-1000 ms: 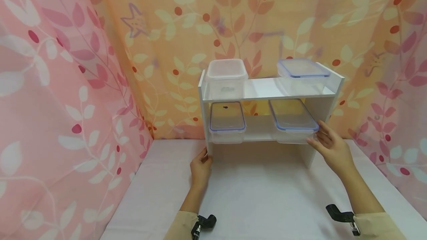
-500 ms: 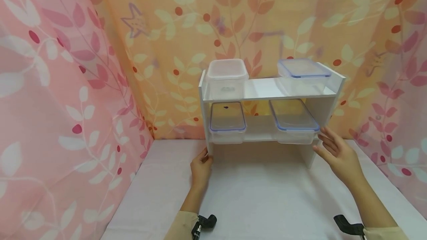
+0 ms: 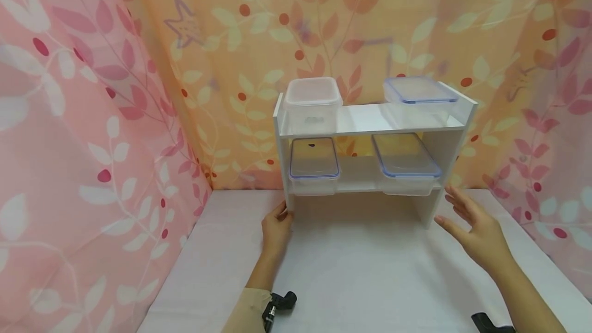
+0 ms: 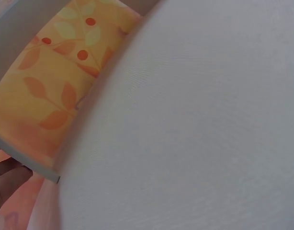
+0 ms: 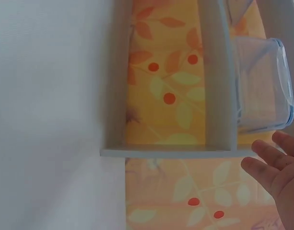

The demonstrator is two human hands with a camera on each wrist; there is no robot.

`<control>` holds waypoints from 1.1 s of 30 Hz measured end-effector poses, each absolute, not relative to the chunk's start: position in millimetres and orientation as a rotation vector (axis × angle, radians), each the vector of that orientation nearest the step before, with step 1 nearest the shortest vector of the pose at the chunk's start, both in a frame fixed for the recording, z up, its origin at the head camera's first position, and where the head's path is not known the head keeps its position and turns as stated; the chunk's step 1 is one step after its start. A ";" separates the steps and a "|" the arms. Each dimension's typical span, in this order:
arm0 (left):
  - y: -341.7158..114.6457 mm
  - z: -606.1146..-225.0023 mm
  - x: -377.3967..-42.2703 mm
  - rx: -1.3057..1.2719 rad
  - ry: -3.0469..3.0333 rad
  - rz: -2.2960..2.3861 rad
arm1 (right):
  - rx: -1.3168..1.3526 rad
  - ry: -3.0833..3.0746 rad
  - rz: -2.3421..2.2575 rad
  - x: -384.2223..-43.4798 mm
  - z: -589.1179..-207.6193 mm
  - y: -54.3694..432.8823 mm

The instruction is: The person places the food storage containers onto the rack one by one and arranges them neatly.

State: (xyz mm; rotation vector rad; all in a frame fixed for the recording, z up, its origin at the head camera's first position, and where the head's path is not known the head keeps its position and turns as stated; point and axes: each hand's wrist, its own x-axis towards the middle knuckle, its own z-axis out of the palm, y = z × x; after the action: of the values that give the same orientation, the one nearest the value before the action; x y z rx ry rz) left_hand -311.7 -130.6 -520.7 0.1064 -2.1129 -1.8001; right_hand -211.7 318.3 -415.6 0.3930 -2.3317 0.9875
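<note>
A white two-tier shelf [image 3: 363, 117] stands on the table. Its upper tier holds a clear box with a whitish lid [image 3: 313, 117] at left and a clear blue-edged box [image 3: 418, 97] at right. Below sit two more clear blue-rimmed boxes, one at left [image 3: 315, 161] and one at right [image 3: 407, 161]. My left hand [image 3: 276, 230] pinches the lower front of the left side panel [image 4: 29, 162], fingers on its outer face. Beside the right panel, my right hand [image 3: 485, 240] is spread with nothing in it; its fingertips are by the panel's front edge.
White cloth [image 3: 351, 271] covers the table in front of the shelf. An orange leaf-print curtain [image 3: 231, 66] hangs behind, and a pink one [image 3: 102, 168] lines the left side. Black wrist mounts [image 3: 282, 302] sit at my wrists.
My right hand has left the lower right box's front corner, moving down and to the right with its fingers opening. The left hand keeps its grip on the panel.
</note>
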 end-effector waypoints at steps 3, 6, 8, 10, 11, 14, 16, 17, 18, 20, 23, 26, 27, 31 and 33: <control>-133.5 -519.5 -309.7 0.074 -2.130 -1.784 | 0.447 -2.306 0.977 -205.6 -419.3 318.6; -135.9 -516.9 -306.5 0.032 -2.157 -1.749 | 0.469 -2.295 0.940 -200.1 -423.2 321.3; -137.8 -516.1 -305.1 0.003 -2.187 -1.711 | 0.458 -2.304 0.908 -196.2 -425.5 324.0; -139.9 -514.1 -302.8 -0.033 -2.221 -1.676 | 0.437 -2.318 0.875 -192.4 -428.3 326.7; -141.5 -512.9 -301.7 -0.052 -2.237 -1.661 | 0.427 -2.324 0.859 -190.6 -429.7 327.6; -147.9 -508.6 -298.2 -0.121 -2.277 -1.632 | 0.417 -2.328 0.857 -186.8 -434.4 328.4; -152.9 -505.9 -295.8 -0.155 -2.305 -1.612 | 0.429 -2.320 0.844 -185.6 -437.2 328.3; -155.4 -504.9 -294.4 -0.170 -2.320 -1.599 | 0.437 -2.320 0.834 -185.1 -438.2 328.2; -157.8 -504.0 -292.8 -0.178 -2.337 -1.588 | 0.447 -2.320 0.830 -184.6 -439.1 328.1; -162.7 -502.6 -289.0 -0.203 -2.373 -1.548 | 0.466 -2.330 0.800 -183.8 -440.2 327.5; -168.7 -498.9 -282.0 -0.217 -2.427 -1.512 | 0.492 -2.351 0.755 -182.3 -440.3 326.8; -174.9 -494.4 -275.6 -0.230 -2.473 -1.458 | 0.522 -2.357 0.719 -181.1 -439.1 326.2; -177.0 -492.6 -273.4 -0.228 -2.485 -1.444 | 0.532 -2.357 0.710 -180.6 -438.9 325.9; -186.8 -487.4 -264.6 -0.252 -2.519 -1.375 | 0.590 -2.366 0.671 -176.3 -438.4 324.9; -191.6 -484.6 -258.0 -0.275 -2.529 -1.356 | 0.616 -2.379 0.651 -172.9 -439.2 324.3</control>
State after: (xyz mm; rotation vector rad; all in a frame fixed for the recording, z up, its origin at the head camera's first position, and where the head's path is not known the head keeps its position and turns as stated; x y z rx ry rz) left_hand -258.0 -191.6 -484.6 -0.2751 -2.5287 -1.3561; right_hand -172.9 324.3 -439.2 0.6156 -2.3788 0.6507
